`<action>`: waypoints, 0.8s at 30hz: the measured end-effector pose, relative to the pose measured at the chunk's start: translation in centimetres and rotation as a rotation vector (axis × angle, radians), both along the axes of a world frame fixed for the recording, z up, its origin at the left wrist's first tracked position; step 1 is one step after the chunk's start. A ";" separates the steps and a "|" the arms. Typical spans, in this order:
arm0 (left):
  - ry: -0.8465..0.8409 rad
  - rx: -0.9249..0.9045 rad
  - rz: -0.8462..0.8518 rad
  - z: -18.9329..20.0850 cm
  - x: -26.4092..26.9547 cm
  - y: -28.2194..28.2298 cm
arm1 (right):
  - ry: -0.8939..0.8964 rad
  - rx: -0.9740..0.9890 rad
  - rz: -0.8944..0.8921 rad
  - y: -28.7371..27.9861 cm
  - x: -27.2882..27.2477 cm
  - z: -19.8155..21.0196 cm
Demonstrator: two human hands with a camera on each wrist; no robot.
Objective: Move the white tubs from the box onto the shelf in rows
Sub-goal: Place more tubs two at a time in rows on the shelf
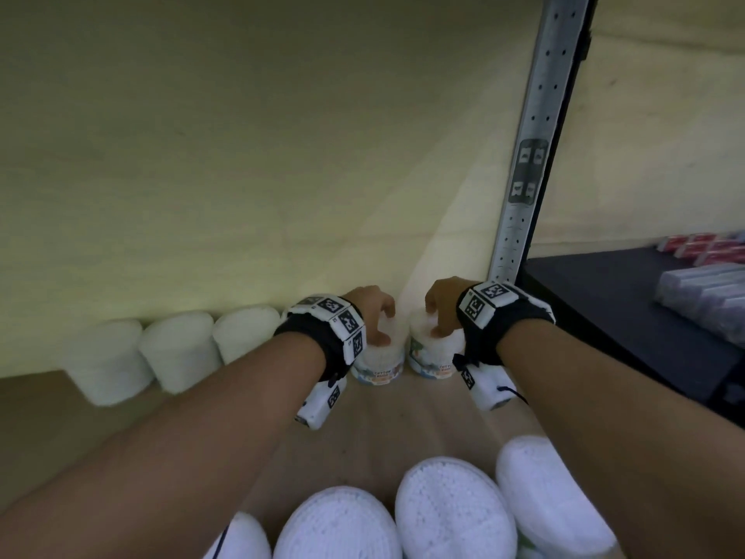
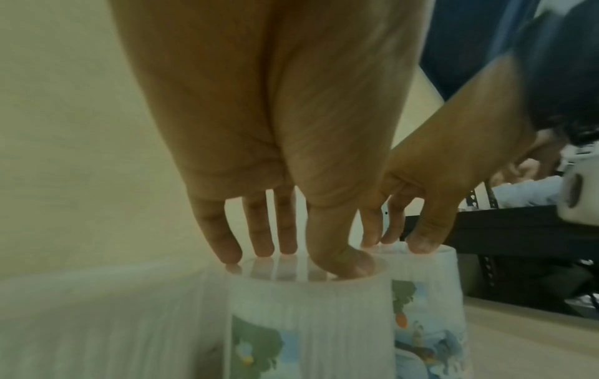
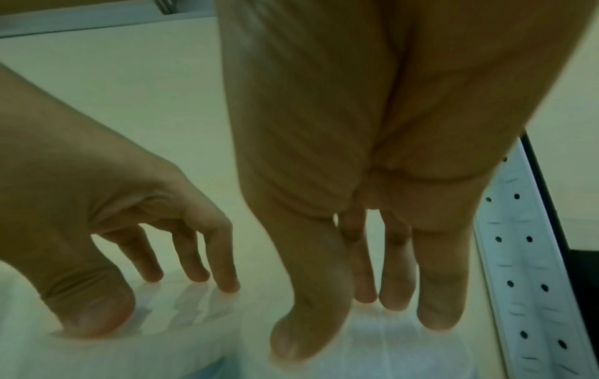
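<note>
Two white tubs with picture labels stand side by side at the back of the tan shelf (image 1: 423, 421), against the pale rear wall. My left hand (image 1: 375, 316) comes down on the left tub (image 1: 379, 365), thumb on the near rim and fingertips on the far rim. My right hand (image 1: 439, 312) grips the right tub (image 1: 431, 361) the same way. In the left wrist view the left hand (image 2: 291, 259) pinches the top of its tub (image 2: 308, 320). In the right wrist view the right hand (image 3: 356, 328) does so on its tub (image 3: 372, 359).
Three more white tubs (image 1: 177, 349) line the back wall to the left. Several white tubs (image 1: 451, 510) lie at the bottom edge, tops toward me. A perforated metal post (image 1: 528, 155) bounds the shelf on the right. Beyond it, a black shelf (image 1: 604, 296) holds wrapped packs (image 1: 709, 300).
</note>
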State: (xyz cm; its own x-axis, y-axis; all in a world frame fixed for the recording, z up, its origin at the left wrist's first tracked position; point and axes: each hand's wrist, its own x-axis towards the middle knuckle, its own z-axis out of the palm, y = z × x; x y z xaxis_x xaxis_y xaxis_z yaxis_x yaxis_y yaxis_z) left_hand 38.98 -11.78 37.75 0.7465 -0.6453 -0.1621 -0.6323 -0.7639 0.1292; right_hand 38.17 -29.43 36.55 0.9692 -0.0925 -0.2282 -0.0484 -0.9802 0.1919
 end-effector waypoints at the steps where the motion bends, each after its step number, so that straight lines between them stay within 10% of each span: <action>1: 0.004 0.010 -0.010 0.0 -0.5 0.0 | 0.010 -0.017 -0.008 -0.3 0.0 -0.4; 24: -0.039 0.182 -0.118 -0.2 -9.9 0.9 | 0.117 -0.048 0.041 -1.8 -6.2 -4.7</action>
State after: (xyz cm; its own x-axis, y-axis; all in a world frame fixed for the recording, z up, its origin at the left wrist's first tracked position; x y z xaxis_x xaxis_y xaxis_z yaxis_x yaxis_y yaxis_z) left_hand 29.12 -10.88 37.58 0.6755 -0.6915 -0.2561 -0.7206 -0.6927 -0.0306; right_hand 31.99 -31.22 31.83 0.9394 -0.0666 -0.3363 0.0174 -0.9705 0.2406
